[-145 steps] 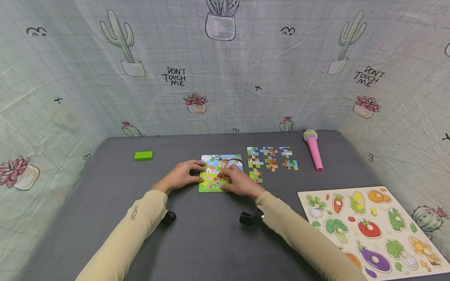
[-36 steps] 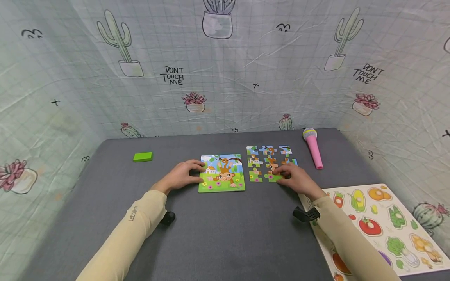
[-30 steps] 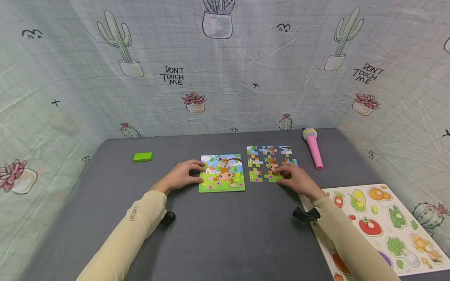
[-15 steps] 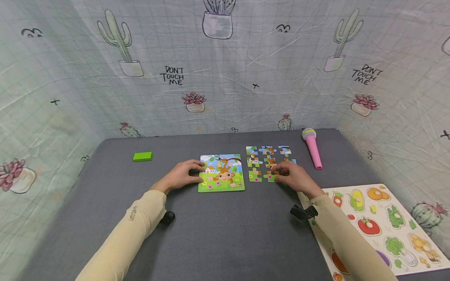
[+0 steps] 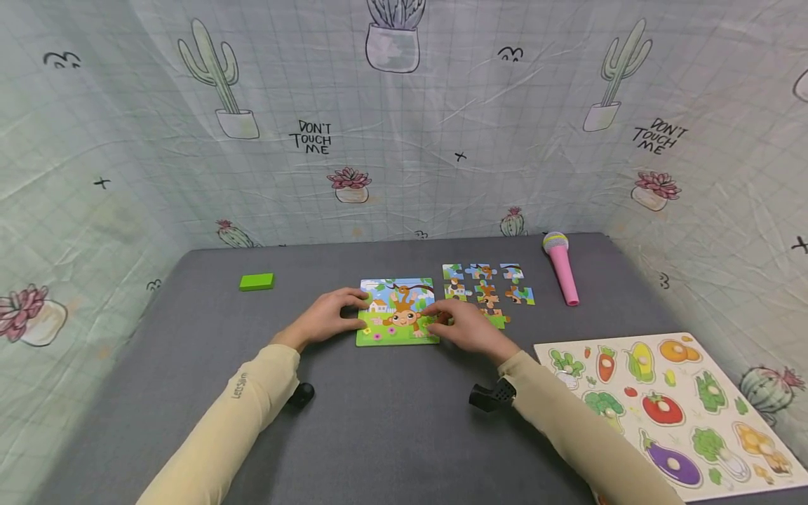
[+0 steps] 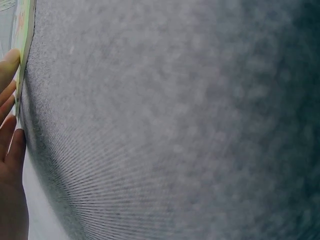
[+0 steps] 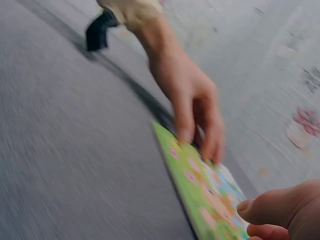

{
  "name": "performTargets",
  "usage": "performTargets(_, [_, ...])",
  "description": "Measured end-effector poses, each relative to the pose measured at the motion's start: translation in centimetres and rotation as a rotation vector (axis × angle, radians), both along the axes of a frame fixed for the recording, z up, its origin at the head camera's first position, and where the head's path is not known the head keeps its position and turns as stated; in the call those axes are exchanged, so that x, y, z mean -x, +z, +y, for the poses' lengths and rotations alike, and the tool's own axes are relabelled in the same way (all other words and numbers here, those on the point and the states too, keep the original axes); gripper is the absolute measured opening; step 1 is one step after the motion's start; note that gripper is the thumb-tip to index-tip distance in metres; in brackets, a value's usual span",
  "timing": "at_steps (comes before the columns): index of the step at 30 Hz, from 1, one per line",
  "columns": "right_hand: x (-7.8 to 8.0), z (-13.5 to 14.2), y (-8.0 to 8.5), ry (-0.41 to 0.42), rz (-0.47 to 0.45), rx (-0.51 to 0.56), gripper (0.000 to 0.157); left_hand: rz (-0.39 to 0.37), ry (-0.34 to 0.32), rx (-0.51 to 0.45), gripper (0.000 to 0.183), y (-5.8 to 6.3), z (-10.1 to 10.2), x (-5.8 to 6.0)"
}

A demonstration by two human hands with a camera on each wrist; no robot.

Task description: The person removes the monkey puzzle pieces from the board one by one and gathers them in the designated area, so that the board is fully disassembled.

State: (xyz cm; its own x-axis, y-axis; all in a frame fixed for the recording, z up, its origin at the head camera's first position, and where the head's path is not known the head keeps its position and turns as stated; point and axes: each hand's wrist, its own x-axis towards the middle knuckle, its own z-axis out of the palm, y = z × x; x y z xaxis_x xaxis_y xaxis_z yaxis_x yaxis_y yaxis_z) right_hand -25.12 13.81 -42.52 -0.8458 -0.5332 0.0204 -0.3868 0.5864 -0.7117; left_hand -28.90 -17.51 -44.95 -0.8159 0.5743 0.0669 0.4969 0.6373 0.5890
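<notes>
The square jigsaw puzzle board, with a monkey, a house and flowers on it, lies mid-table. My left hand rests at its left edge, with thumb and fingertips touching the edge. My right hand is over its lower right edge, with thumb and index finger apart and no piece showing between them. In the right wrist view, my right thumb overlaps the board's near end. Loose jigsaw pieces lie in rows right of the board. My right hand hides part of the bottom row.
A pink toy microphone lies behind and right of the pieces. A vegetable peg puzzle board sits at front right, partly under my right forearm. A green block is at back left. A cactus-print cloth stands behind the grey table.
Earlier my right hand went from the board to the loose pieces, where another piece now lies in the bottom row. Since then it has moved left, back to the board. My left hand stays put.
</notes>
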Motion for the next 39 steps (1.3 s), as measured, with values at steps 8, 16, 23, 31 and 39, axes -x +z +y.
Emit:
performTargets(8, [-0.5, -2.0, -0.9, -0.008, 0.04, -0.002, 0.027, 0.008, 0.004, 0.004, 0.04, 0.0, -0.1, 0.0])
performTargets(16, [-0.6, -1.9, -1.4, -0.046, 0.071, -0.003, 0.023, 0.022, -0.011, 0.009, 0.039, 0.1, 0.0, 0.0])
performTargets(23, [-0.4, -1.9, -1.6, -0.034, 0.093, -0.01, 0.023, 0.025, -0.001, 0.019, 0.038, 0.3, -0.1, 0.0])
performTargets(31, [-0.6, -2.0, -1.7, -0.11, 0.049, -0.011, 0.024, 0.008, 0.009, 0.001, 0.039, 0.2, -0.2, -0.1])
performTargets(39, [-0.5, -2.1, -1.9, -0.068, 0.047, -0.03, 0.028, -0.04, 0.028, -0.018, 0.04, 0.1, -0.1, -0.1])
